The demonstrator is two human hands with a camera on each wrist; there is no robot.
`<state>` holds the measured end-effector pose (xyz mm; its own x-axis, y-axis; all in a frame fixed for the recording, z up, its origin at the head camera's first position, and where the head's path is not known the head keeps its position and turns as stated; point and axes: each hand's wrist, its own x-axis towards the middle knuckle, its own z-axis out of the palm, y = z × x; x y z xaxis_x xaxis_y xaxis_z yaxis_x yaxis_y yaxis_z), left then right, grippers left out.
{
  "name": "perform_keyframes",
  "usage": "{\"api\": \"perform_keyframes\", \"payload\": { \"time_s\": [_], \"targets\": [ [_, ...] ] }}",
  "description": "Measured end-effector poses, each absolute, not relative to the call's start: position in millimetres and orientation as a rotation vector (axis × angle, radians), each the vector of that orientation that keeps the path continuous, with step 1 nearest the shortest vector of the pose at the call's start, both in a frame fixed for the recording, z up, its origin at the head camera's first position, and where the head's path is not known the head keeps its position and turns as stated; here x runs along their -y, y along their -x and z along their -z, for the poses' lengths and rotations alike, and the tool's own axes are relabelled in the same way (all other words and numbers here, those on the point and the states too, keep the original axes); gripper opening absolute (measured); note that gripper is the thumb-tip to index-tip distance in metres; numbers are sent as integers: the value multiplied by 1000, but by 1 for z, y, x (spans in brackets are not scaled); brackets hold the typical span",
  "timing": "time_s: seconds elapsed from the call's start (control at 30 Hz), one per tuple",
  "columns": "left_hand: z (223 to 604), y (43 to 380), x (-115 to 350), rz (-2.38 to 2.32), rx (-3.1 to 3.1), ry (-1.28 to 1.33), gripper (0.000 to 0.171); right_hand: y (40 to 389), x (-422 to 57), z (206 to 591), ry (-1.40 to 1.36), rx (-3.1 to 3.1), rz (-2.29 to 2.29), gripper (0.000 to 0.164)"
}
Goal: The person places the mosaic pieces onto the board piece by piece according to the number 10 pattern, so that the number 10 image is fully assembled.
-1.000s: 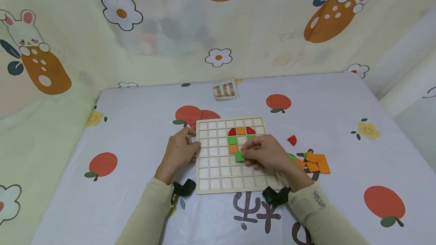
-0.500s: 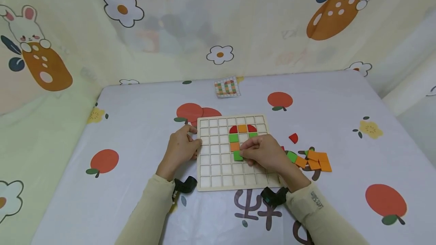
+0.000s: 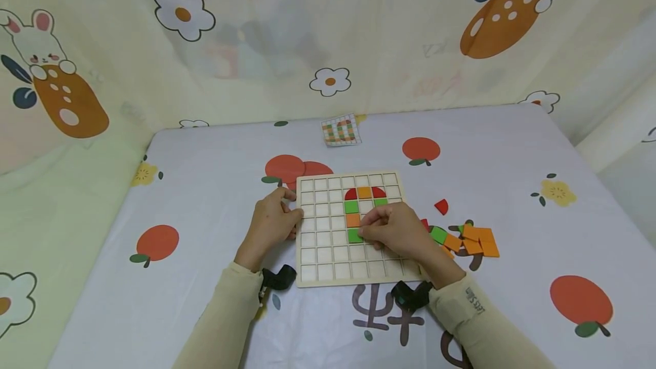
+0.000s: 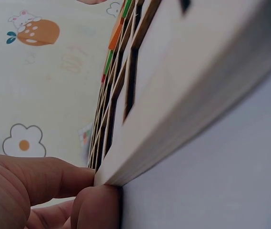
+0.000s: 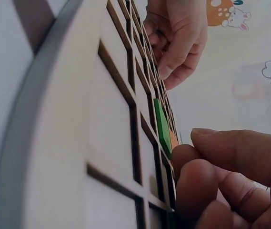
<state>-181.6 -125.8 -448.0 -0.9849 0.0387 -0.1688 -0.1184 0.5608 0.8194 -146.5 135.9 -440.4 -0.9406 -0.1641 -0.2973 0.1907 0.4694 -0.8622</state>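
Observation:
In the head view, a pale wooden grid board (image 3: 328,272) lies on the table with red, orange and green pieces in its cells. My left hand (image 3: 270,218) holds the board's left edge; the left wrist view shows the thumb and a finger (image 4: 97,205) at its corner. My right hand (image 3: 397,229) is over the board, curled fingertips at the right edge of a green square tile (image 3: 355,236) just below an orange tile (image 3: 353,220). In the right wrist view a fingertip hides one end of that green tile (image 5: 162,129). I cannot tell whether it is pinched.
Right of the board lies a loose pile of orange tiles (image 3: 479,239) with a green tile (image 3: 438,235) beside it. A red quarter-round piece (image 3: 442,206) lies alone above them. A small pattern card (image 3: 341,131) sits at the table's back edge.
The green tile under my right fingertips has shifted left and now lines up below the orange tile. My left hand stays at the board's edge. The head view has shifted slightly.

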Motion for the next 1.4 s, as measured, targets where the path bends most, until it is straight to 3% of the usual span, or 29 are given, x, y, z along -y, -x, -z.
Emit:
{"api": "perform_keyframes", "payload": {
  "time_s": [0.53,0.9,1.4],
  "targets": [
    [447,180,127,-1367,-2605,107,30,153,-173,421,44,-2343,1580,20],
    [447,180,124,-1348,-2628,66,30,142,-252,409,-169,-2547,1315,32],
    [445,178,125,-1386,-2613,53,29,125,-297,418,-312,-2530,1032,45]
  ]
}}
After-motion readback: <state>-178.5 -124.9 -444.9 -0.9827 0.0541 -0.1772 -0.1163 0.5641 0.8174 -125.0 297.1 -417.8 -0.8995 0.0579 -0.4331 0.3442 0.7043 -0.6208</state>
